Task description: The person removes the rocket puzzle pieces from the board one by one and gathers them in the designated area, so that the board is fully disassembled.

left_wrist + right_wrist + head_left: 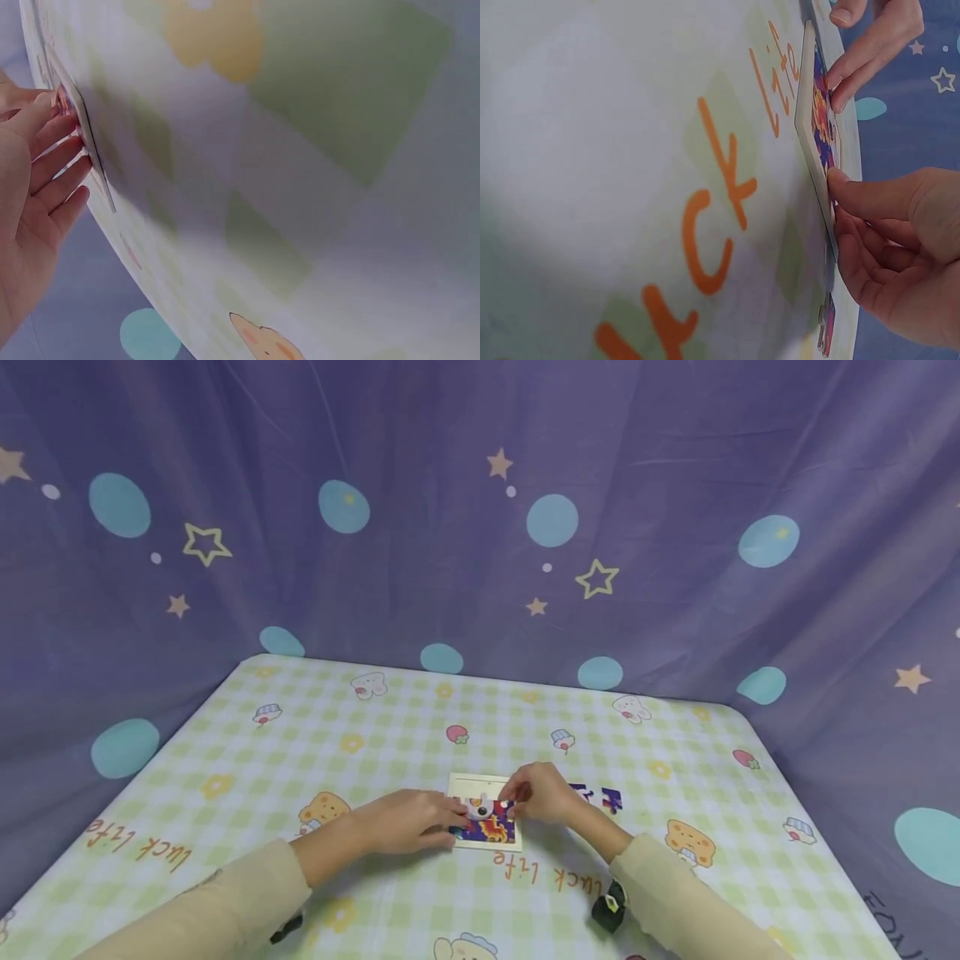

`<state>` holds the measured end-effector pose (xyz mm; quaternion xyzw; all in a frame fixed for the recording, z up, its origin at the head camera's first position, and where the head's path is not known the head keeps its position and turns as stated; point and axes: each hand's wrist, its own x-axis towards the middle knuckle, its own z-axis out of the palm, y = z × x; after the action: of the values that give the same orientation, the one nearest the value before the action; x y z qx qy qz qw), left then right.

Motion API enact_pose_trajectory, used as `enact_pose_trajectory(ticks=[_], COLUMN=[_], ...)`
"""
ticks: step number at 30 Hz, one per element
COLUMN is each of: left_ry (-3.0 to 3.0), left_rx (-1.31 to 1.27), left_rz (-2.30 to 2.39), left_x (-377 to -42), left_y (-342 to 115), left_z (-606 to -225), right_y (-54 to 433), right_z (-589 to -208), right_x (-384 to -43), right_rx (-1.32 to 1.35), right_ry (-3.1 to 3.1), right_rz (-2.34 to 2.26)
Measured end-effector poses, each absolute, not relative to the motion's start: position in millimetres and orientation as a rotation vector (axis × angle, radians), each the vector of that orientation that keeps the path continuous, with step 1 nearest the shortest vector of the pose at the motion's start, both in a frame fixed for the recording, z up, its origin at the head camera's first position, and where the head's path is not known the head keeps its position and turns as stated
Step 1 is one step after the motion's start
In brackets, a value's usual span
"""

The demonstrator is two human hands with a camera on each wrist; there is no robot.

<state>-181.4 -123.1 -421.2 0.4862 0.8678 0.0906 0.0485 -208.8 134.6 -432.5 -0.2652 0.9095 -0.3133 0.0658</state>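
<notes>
A jigsaw puzzle in a shallow cream tray (474,787) lies on the table, its near part covered by joined purple, orange and white pieces (491,830). Bare tray floor shows at the far side. My left hand (411,820) rests its fairly straight fingertips on the puzzle's left side; the left wrist view shows those fingers (56,172) along the tray edge. At the right side, my right hand (547,793) pinches a puzzle piece (505,805) against the picture, thumb and bent fingers mostly hiding it. In the right wrist view, the thumb (866,196) touches the puzzle's surface.
Loose puzzle pieces (612,800) lie right of the tray, partly behind the right hand. A checked cloth (360,893) with printed cartoons and lettering covers the table. Behind it hangs a purple curtain (450,568). A dark strap (609,910) sits by the right sleeve.
</notes>
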Motion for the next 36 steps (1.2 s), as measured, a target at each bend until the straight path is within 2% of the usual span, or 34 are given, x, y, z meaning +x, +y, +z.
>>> enact_pose_trajectory(ticks=[8,23,36], left_ry=[2.691,2.575,2.484], left_rx=[1.591,1.691,1.544], left_rz=[0.193,0.173,0.245], left_x=[-183.2,-170.5,-169.2], left_y=[-119.3,-100.3,-98.2], left_z=[-416.3,-423.3,-429.4], right_y=[132.9,132.1,132.2], right_z=[-429.6,-431.4,-429.7], right_x=[-208.2,-210.1,-210.0], right_rx=[-0.704,-0.733,-0.746], right_ry=[2.715,2.717,2.719], right_rz=[-0.954,-0.941,-0.930])
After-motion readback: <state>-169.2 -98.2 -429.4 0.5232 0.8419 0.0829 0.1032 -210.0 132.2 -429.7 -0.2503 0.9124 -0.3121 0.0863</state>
